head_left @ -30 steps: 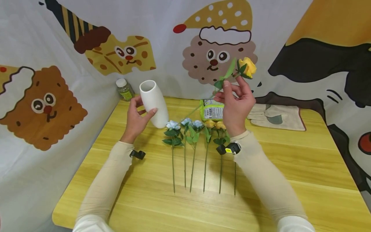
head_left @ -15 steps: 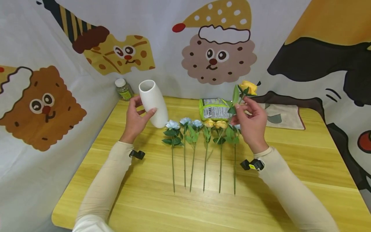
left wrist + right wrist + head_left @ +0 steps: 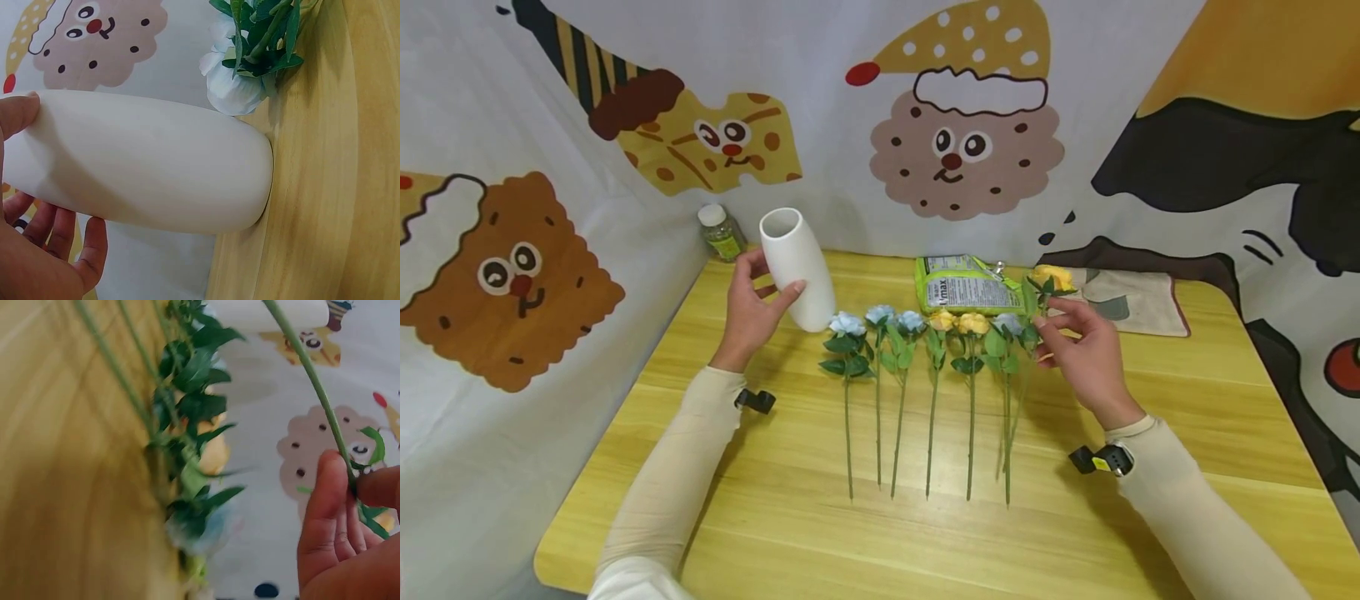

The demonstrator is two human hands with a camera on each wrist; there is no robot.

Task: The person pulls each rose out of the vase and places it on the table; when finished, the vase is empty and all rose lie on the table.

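A white vase [image 3: 805, 279] stands upright on the table, its open mouth facing up. My left hand [image 3: 754, 310] grips it by the side, thumb in front and fingers behind; in the left wrist view its base meets the wood. My right hand [image 3: 1086, 354] pinches the green stem [image 3: 319, 387] of an artificial yellow rose [image 3: 1052, 279] just below the bloom. The stem slants down over the right end of a row of artificial roses. Lying in that row are blue roses [image 3: 847, 323] at the left, yellow roses [image 3: 973, 323], then another blue rose [image 3: 1007, 324], stems toward me.
Behind the row lies a green and grey packet [image 3: 966, 287]. A pale work glove [image 3: 1142, 304] rests at the back right, near my right hand. A small jar [image 3: 721, 233] with a white lid stands at the back left. A printed cloth [image 3: 835, 150] hangs behind the table [image 3: 760, 517].
My right hand has moved right and down with the yellow rose, from above the packet to the right end of the row. The left hand and the vase have stayed in place.
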